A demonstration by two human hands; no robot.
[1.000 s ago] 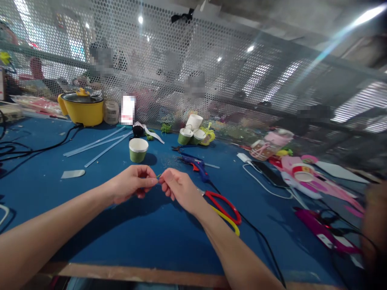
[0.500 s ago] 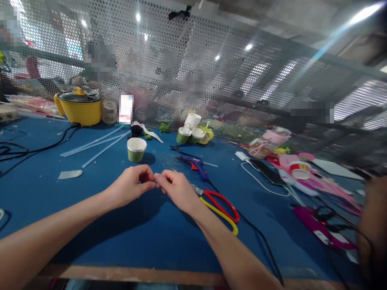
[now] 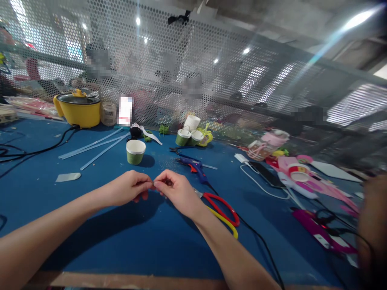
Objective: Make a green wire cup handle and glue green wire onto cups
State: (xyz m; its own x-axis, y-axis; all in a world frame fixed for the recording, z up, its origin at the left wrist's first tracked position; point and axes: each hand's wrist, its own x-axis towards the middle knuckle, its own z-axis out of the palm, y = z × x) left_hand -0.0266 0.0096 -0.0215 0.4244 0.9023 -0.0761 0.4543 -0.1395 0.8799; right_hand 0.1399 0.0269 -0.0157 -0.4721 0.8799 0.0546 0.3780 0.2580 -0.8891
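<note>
My left hand (image 3: 130, 187) and my right hand (image 3: 177, 189) meet at the fingertips above the blue table. Thumb and fingers are pinched together on each; whatever lies between them is too small to make out. Just beyond my left hand stands a paper cup (image 3: 135, 153) with a green wrap and white rim. Past my right hand lies a blue glue gun (image 3: 195, 165) with a red trigger and a clear stick in its back. Scissors (image 3: 222, 207) with one red and one yellow handle lie partly under my right wrist.
Clear glue sticks (image 3: 104, 151) lie at the back left, near a yellow electric pot (image 3: 80, 108). More green cups (image 3: 183, 137) stand by the mesh partition. On the right are a phone (image 3: 266, 174) with a white cable and a purple power strip (image 3: 317, 231). Another person's arm (image 3: 370, 225) shows at the far right.
My left hand has turned, and its fingers have closed from a loose curl into a tighter pinch. Both hands sit slightly lower in view. The things on the table have not moved.
</note>
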